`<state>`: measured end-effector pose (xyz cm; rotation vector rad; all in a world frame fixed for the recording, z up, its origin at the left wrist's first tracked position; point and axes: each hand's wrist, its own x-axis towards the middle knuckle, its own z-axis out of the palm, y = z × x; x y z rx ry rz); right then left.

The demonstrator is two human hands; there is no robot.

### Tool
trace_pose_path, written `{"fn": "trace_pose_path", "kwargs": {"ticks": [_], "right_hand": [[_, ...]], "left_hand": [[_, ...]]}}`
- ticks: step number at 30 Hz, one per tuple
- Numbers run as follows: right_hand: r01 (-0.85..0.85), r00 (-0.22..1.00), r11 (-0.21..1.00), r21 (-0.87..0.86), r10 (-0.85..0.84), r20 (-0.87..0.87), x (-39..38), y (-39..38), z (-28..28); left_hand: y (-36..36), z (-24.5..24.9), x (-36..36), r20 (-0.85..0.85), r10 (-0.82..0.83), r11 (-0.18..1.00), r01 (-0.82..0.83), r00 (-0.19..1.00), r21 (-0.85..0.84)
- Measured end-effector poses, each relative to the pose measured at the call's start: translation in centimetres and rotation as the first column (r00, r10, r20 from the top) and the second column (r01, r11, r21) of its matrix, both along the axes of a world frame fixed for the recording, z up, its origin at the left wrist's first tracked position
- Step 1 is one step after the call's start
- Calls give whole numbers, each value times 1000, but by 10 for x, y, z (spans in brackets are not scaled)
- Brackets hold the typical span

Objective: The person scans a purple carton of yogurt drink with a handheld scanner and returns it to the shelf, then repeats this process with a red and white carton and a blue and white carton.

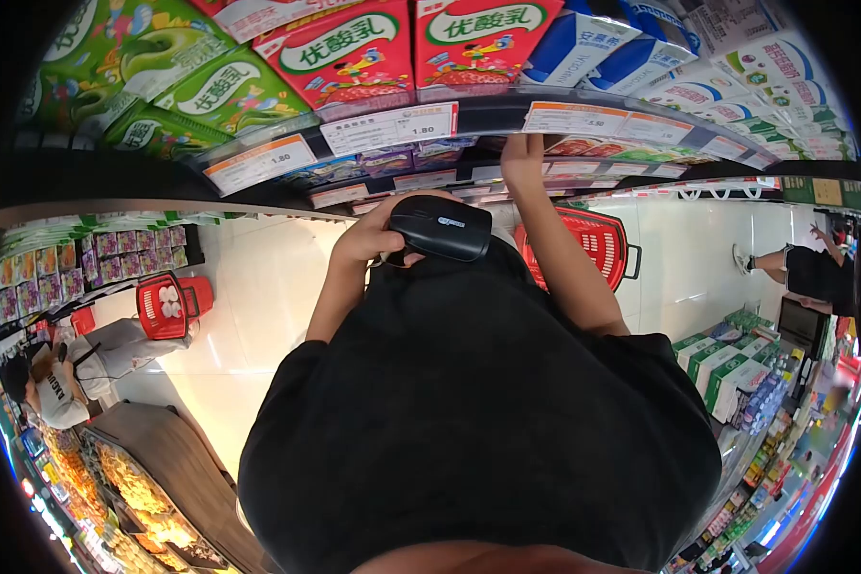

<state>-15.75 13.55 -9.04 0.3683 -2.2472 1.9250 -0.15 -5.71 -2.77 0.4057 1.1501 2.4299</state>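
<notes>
A black handheld device with a small light logo rests in my left hand, whose fingers are wrapped round its near end. My right hand reaches up to the shelf edge, close to the price labels; its fingertips are hidden under the shelf lip, so what they touch cannot be made out. Above the hands stand red milk cartons, with green cartons to their left and blue and white cartons to their right.
Behind my right forearm is a red basket on the floor. A person is at the far left near another red basket. Another person stands at the far right. Stacked green and white boxes lie at the lower right.
</notes>
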Motion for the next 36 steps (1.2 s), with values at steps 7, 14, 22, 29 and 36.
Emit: {"fn": "trace_pose_path", "kwargs": {"ticks": [7, 14, 22, 29, 36], "right_hand": [[52, 966, 997, -59, -36, 256, 7, -7, -6], [54, 985, 993, 106, -71, 158, 4, 13, 4], [-264, 953, 964, -20, 257, -161, 29, -15, 68], [-352, 933, 919, 176, 330, 142, 24, -16, 92], [-421, 850, 895, -145, 445, 283, 47, 2, 117]], "left_hand": [[-3, -4, 10, -9, 43, 999, -43, 999, 18], [-8, -5, 19, 10, 60, 998, -60, 998, 0], [-7, -7, 26, 9, 54, 998, -54, 998, -16], [-3, -7, 37, -18, 74, 993, -76, 997, -88], [-8, -9, 46, -6, 65, 995, -65, 998, -77]]}}
